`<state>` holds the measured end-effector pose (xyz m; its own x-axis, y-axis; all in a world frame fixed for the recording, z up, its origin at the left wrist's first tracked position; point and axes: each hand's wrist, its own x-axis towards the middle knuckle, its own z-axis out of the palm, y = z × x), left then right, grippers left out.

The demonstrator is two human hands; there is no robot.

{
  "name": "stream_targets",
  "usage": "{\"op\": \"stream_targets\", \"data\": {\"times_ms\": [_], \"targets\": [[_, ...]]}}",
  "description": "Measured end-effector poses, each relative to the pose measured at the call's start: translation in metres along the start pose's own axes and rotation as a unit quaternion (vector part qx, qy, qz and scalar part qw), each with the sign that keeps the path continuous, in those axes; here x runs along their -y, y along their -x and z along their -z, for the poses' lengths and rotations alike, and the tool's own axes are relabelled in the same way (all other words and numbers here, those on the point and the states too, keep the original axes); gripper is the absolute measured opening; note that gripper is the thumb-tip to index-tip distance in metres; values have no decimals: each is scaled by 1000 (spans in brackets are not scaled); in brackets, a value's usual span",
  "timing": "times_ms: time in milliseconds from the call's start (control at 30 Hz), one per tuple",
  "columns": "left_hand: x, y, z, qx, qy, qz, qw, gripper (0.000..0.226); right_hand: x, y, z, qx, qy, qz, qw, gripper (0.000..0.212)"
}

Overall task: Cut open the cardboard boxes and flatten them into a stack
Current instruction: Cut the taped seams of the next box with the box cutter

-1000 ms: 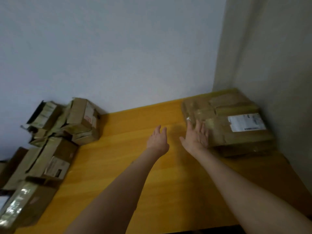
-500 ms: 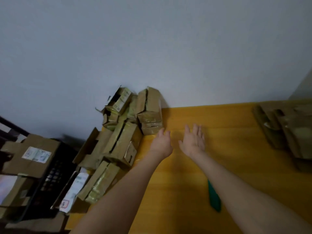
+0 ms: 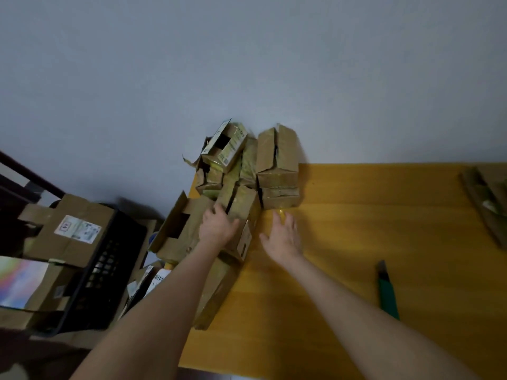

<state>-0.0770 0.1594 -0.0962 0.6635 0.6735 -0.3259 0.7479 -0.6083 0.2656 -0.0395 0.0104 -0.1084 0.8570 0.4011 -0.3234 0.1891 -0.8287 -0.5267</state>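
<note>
While left hand (image 3: 218,227) grips box (image 3: 242,208), right hand (image 3: 284,237) spreads flat.

There are 2 hands, the left hand (image 3: 216,229) and the right hand (image 3: 284,234), 1 green knife (image 3: 386,292), 1 black crate (image 3: 109,270) and 1 flattened cardboard stack (image 3: 488,204). At least 6 cardboard boxes (image 3: 277,154) are heaped on 1 worktop (image 3: 356,215); the exact number is unclear.
</note>
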Motion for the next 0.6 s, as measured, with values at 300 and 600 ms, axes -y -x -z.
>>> {"op": "stream_targets", "data": {"times_ms": [300,600], "targets": [[-23,9,-6,14,10,-33,999,96,-13,-8,-2,106,-269,-120,950,69],[-35,15,41,234,129,-147,952,11,-36,-2,23,100,-521,-271,803,85]]}}
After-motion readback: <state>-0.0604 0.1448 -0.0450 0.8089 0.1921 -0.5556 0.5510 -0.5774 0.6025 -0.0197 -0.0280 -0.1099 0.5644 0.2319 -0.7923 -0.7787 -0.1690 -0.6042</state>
